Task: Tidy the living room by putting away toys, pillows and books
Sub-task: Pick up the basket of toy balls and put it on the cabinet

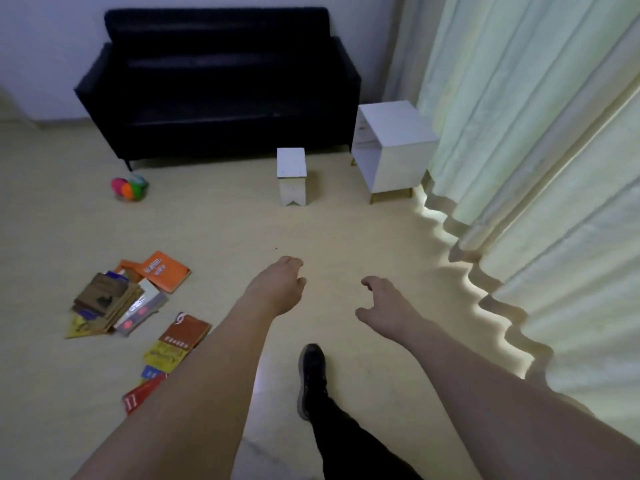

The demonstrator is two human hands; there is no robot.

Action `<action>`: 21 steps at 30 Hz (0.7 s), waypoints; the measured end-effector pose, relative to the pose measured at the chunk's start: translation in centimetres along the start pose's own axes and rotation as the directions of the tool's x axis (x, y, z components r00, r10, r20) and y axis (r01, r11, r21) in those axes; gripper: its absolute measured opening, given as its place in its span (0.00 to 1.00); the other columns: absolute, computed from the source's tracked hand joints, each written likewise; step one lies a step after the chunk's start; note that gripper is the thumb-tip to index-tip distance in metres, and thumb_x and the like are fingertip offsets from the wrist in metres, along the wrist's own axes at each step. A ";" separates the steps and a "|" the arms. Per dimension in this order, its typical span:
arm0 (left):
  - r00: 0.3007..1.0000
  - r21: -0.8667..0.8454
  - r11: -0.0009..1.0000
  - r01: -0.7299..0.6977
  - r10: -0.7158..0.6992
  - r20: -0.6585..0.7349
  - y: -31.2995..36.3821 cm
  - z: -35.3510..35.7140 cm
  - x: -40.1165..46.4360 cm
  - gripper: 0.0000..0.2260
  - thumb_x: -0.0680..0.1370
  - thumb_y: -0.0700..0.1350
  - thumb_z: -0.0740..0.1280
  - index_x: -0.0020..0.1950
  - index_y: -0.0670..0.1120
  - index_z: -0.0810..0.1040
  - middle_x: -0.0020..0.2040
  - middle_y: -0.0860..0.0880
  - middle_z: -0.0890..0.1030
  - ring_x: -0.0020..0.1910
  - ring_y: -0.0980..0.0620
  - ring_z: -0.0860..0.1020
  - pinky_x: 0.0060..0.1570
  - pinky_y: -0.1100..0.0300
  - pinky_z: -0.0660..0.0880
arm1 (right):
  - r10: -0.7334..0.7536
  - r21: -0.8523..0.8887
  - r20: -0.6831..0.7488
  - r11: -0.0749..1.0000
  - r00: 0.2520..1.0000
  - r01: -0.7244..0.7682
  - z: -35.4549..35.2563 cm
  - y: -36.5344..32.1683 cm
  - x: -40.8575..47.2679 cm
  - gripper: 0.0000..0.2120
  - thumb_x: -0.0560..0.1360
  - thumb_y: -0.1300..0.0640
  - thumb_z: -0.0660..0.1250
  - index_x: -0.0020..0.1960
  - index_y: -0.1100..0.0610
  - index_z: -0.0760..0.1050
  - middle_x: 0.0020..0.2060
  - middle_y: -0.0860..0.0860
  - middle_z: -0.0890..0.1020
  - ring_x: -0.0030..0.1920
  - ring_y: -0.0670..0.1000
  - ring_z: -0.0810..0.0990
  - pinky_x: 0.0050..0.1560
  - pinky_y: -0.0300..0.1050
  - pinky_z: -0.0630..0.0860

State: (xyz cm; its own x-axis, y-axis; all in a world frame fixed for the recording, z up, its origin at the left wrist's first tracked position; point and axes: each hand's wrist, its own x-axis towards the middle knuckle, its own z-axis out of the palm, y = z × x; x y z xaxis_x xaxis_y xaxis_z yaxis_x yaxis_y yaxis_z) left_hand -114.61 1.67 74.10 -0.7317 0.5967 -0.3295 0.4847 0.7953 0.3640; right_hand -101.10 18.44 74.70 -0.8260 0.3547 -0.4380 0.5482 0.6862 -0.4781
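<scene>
Several books lie scattered on the beige floor at the left: an orange book [162, 271], a messy pile of books [110, 303], and a row of books [173, 348] partly hidden behind my left forearm. A small heap of colourful toys [129, 189] sits near the sofa's front left leg. My left hand [280, 285] and my right hand [384, 299] both reach out over bare floor in the middle, fingers loosely curled, holding nothing.
A black sofa [218, 84] stands against the far wall. A small white stool [291, 176] and a white open-fronted side cabinet [391, 147] stand to its right. Pale curtains [536, 133] hang along the right side. My shoe [311, 375] is below my hands.
</scene>
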 end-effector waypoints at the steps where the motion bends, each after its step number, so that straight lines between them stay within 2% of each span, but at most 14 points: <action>1: 1.000 -0.003 1.000 0.003 -0.003 -0.005 -1.2 -0.7 1.8 0.21 0.83 0.47 0.57 0.75 0.43 0.63 0.74 0.45 0.64 0.70 0.43 0.68 0.66 0.51 0.68 | -0.003 -0.002 0.002 1.000 1.000 0.003 -0.2 -1.0 2.2 0.30 0.74 0.56 0.66 0.73 0.56 0.61 0.69 0.55 0.66 0.69 0.56 0.67 0.68 0.47 0.66; 5: 0.999 -0.008 0.999 0.043 -0.043 0.004 -6.3 -5.3 11.2 0.21 0.83 0.47 0.58 0.75 0.44 0.64 0.74 0.45 0.65 0.70 0.44 0.69 0.66 0.51 0.68 | -0.032 0.001 0.015 0.999 0.999 0.032 -1.8 -6.7 14.1 0.29 0.74 0.56 0.66 0.73 0.57 0.62 0.69 0.56 0.67 0.69 0.57 0.68 0.68 0.47 0.65; 8: 0.998 0.009 0.998 0.059 -0.060 0.013 -9.5 -8.9 15.3 0.21 0.83 0.47 0.58 0.75 0.43 0.64 0.74 0.45 0.65 0.70 0.44 0.69 0.66 0.52 0.68 | -0.067 -0.003 0.024 0.998 0.997 0.067 -3.0 -11.1 20.2 0.29 0.74 0.56 0.66 0.72 0.57 0.62 0.69 0.56 0.67 0.69 0.57 0.68 0.69 0.49 0.65; 15: 0.977 -0.010 0.977 0.211 -0.211 -0.003 -20.0 -17.7 23.2 0.21 0.82 0.46 0.58 0.75 0.43 0.64 0.75 0.45 0.65 0.70 0.44 0.69 0.66 0.54 0.68 | -0.136 -0.004 0.107 0.991 0.985 0.137 -5.5 -22.5 32.4 0.28 0.74 0.56 0.66 0.72 0.57 0.63 0.69 0.56 0.67 0.68 0.56 0.68 0.68 0.49 0.66; 21: 0.977 0.006 0.977 0.211 -0.211 0.027 -29.2 -23.7 33.5 0.21 0.82 0.47 0.58 0.75 0.44 0.65 0.74 0.46 0.65 0.69 0.45 0.70 0.66 0.53 0.68 | -0.126 -0.008 0.126 0.992 0.984 0.128 -5.6 -31.0 44.5 0.27 0.75 0.55 0.65 0.72 0.56 0.63 0.69 0.55 0.67 0.66 0.55 0.71 0.65 0.49 0.69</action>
State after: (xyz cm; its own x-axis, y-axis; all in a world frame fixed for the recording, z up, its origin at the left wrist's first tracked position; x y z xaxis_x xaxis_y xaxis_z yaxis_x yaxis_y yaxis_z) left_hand -164.64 -4.06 73.13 -0.8041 0.4182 -0.4226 0.3225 0.9039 0.2810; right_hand -155.58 16.49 74.33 -0.8653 0.1830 -0.4667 0.4372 0.7309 -0.5240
